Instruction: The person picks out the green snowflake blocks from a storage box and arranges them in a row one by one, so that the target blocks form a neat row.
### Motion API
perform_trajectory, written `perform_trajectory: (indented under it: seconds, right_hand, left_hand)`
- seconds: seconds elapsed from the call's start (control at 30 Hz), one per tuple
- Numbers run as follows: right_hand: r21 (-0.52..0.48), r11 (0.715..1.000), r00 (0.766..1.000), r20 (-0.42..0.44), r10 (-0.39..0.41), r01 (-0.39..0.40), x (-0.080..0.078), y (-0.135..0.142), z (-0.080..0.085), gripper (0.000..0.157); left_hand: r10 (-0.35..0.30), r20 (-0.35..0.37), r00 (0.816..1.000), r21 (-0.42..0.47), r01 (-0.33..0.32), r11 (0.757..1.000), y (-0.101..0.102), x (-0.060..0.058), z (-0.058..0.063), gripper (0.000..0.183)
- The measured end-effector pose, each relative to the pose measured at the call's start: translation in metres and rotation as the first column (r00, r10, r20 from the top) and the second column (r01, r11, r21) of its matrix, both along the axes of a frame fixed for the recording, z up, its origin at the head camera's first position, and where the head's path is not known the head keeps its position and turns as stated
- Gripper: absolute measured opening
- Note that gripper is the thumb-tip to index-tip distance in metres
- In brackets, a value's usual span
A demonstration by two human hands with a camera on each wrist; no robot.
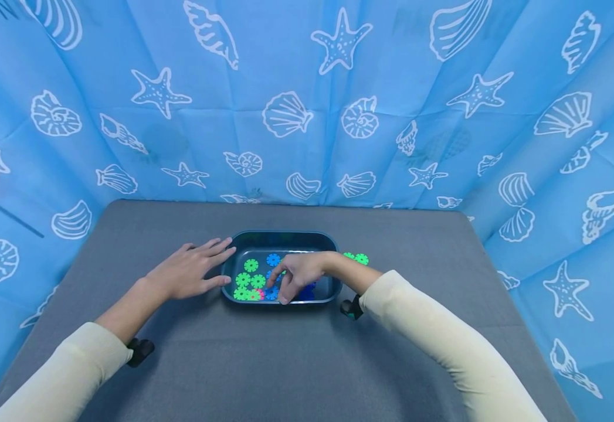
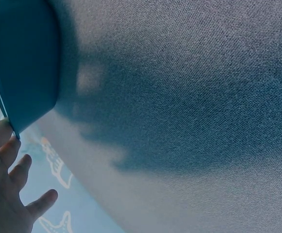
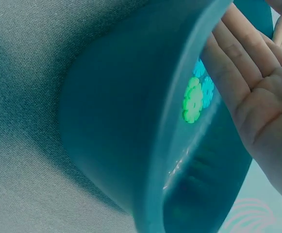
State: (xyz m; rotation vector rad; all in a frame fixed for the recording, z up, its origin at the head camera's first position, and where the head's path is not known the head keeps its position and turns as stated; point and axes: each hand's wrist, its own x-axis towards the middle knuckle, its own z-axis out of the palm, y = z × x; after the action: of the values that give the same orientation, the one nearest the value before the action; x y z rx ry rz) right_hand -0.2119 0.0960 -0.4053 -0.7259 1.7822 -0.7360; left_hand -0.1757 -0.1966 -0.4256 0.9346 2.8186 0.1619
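A dark blue-grey basin with rounded corners holds several notched plastic snowflake discs. Green discs lie in its left part, with a pink disc by the near wall and blue discs toward the middle. My left hand rests against the left rim, its fingers spread; in the left wrist view some fingertips touch the rim. My right hand reaches over the near rim into the basin, thumb and index finger pointing down apart above the discs. In the right wrist view its other fingers look straight. I see nothing held.
Two green discs lie on the grey table just right of the basin, partly behind the right forearm. A blue curtain printed with shells and starfish hangs behind the table and along its sides.
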Motion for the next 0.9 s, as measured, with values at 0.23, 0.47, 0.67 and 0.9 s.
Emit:
perform_trajectory:
  seconds: [0.23, 0.47, 0.67, 0.9]
  right_hand:
    - [-0.025, 1.000, 1.000, -0.023, -0.008, 0.007, 0.000, 0.004, 0.003, 0.048]
    - [-0.022, 0.999, 0.997, -0.078, -0.029, 0.027, 0.001, 0.013, 0.008, 0.045]
    - [-0.029, 0.997, 0.992, -0.094, -0.080, 0.078, 0.000, 0.027, 0.013, 0.042]
    - [-0.033, 0.991, 0.981, -0.142, -0.134, 0.131, -0.005, 0.053, 0.015, 0.041]
  left_hand:
    - [-0.001, 0.007, 1.000, -0.001, 0.001, 1.000, 0.001, 0.000, 0.001, 0.073]
    - [0.000, 0.015, 1.000, 0.001, 0.000, 1.000, 0.001, 0.001, 0.002, 0.074]
    - [-0.003, 0.009, 1.000, 0.006, 0.003, 1.000, 0.001, 0.001, 0.002, 0.073]
    - [-0.004, -0.001, 1.000, 0.009, 0.004, 1.000, 0.001, 0.001, 0.002, 0.073]
